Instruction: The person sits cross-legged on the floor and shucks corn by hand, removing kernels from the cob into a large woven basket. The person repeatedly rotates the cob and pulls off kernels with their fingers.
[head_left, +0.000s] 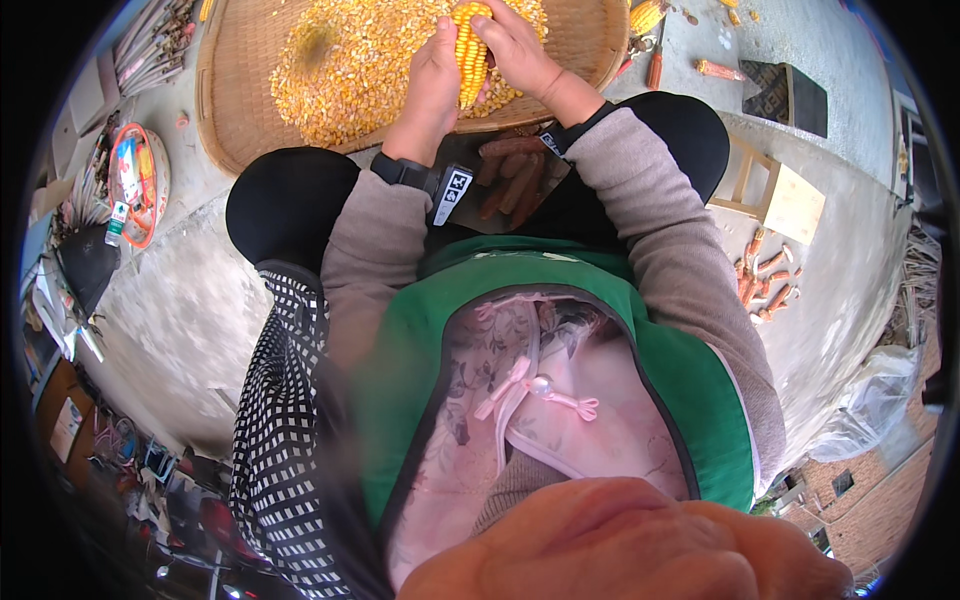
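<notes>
Between my two hands, over a round woven bamboo tray (236, 90), is an ear of yellow corn (472, 56), its rows of kernels intact on the side that shows. My left hand (433, 79) grips it from one side, the thumb near its upper part. On the other side my right hand (521, 52) is closed around it, thumb across its upper part and fingers partly hidden behind. Loose corn kernels (352, 82) lie spread over the tray below. Several bare cobs (517, 176) lie in shadow between my knees, under the tray's near edge.
A screwdriver-like tool with a red handle (655, 69), another corn ear (646, 15) and a cob (720, 70) lie right of the tray. Further right stand a small wooden stool (793, 204) and scattered cobs (750, 281). A red-rimmed basin (157, 180) is at left.
</notes>
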